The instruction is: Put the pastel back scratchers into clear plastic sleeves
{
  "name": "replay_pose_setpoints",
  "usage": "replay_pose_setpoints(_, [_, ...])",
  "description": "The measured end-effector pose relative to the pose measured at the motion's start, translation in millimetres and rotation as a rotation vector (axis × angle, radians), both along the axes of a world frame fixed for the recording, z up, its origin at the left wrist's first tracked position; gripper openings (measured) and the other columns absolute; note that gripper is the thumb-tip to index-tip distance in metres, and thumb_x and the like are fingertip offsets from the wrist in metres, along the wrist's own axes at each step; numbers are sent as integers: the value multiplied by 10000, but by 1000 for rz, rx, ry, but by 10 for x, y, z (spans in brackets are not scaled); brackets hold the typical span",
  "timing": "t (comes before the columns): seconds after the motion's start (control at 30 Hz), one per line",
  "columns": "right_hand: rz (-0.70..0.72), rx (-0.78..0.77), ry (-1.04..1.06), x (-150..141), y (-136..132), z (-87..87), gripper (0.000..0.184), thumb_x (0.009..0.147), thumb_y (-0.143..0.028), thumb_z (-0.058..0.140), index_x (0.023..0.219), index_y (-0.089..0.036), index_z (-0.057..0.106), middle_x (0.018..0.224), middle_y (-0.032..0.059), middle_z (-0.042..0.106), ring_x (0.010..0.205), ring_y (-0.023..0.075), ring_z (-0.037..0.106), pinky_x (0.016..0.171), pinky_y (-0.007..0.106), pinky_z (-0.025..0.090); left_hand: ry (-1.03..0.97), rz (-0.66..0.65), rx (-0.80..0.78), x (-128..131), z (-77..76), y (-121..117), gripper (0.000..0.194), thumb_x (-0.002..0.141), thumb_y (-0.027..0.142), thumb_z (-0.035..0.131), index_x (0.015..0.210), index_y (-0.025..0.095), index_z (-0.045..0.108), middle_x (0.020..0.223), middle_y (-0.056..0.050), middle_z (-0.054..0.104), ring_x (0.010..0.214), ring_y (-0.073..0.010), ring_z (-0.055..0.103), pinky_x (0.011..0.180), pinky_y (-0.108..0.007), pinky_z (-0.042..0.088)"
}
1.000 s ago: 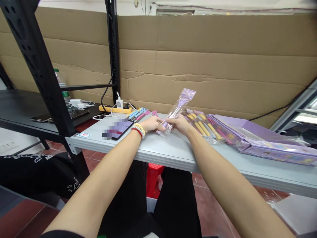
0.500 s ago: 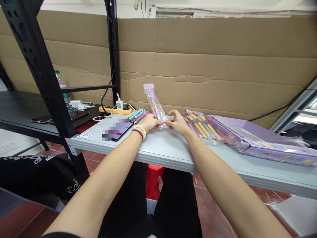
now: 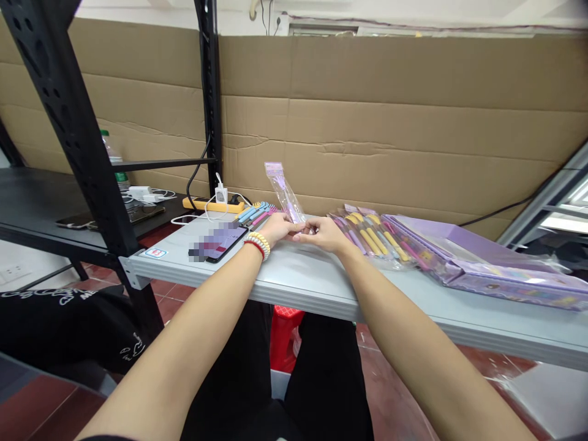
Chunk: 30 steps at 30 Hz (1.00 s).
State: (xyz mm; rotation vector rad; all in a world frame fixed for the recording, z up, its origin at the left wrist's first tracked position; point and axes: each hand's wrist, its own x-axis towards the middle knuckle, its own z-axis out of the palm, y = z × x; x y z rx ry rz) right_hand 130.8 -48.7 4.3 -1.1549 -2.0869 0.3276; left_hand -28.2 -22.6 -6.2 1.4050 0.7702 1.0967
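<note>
Both hands meet at the lower end of a clear plastic bag (image 3: 294,207) with a purple header. Inside it is a slim purple stick with a splayed, fork-like top. My left hand (image 3: 281,229), with bracelets at its wrist, pinches the bag's lower end from the left. On the right, my right hand (image 3: 322,235) is closed at the same end, its fingertips touching the left ones. The bag leans up and to the left; its bottom is hidden by fingers. Loose blue, pink and yellow sticks (image 3: 258,212) with similar tops lie just beyond my left hand.
Bagged yellow and purple sticks (image 3: 370,236) lie right of my hands, beside a purple box (image 3: 514,283). A phone (image 3: 220,242) rests left on the grey table (image 3: 312,272). Behind it are a yellow power strip (image 3: 214,204) and cables. A black shelf post (image 3: 98,141) rises at the left.
The bag has sunk slightly. My right hand has moved a little left and lower, its raised fingers now folded down against the bag's end beside my left hand.
</note>
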Motion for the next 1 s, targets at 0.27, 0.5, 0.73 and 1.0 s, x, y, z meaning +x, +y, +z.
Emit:
replay_pose_setpoints(0.27, [-98, 166, -110, -13, 60, -36, 273, 667, -361, 553, 506, -185, 420, 505, -37, 358, 514, 85, 302, 506, 241, 242, -92, -136, 63, 18, 26, -9, 392, 616, 417, 813, 721, 83, 638, 734, -82, 677, 683, -133, 623, 744, -303, 493])
replay_pose_setpoints(0.5, [-389, 293, 15, 116, 74, 69, 255, 657, -320, 463, 451, -194, 378, 452, -11, 384, 481, 98, 348, 493, 250, 255, -78, 8, 49, -30, 74, -20, 284, 715, 391, 721, 806, 134, 640, 911, -78, 683, 675, -107, 626, 634, -233, 436])
replay_pose_setpoints(0.73, [-881, 149, -302, 876, -74, 176, 399, 763, -475, 453, 725, -157, 692, 761, 148, 680, 728, 250, 607, 616, 310, 380, 228, 156, 140, -9, 26, 35, 168, 738, 281, 669, 671, 136, 618, 747, -49, 668, 567, -97, 576, 558, -228, 401])
replay_pose_setpoints(1.0, [-1003, -55, -468, 1655, -284, 175, 287, 740, -408, 601, 636, -152, 678, 747, 208, 661, 742, 307, 633, 641, 383, 423, 438, 167, 328, -9, -71, 102, 177, 698, 291, 648, 593, 154, 609, 577, -19, 616, 559, -126, 568, 586, -251, 423])
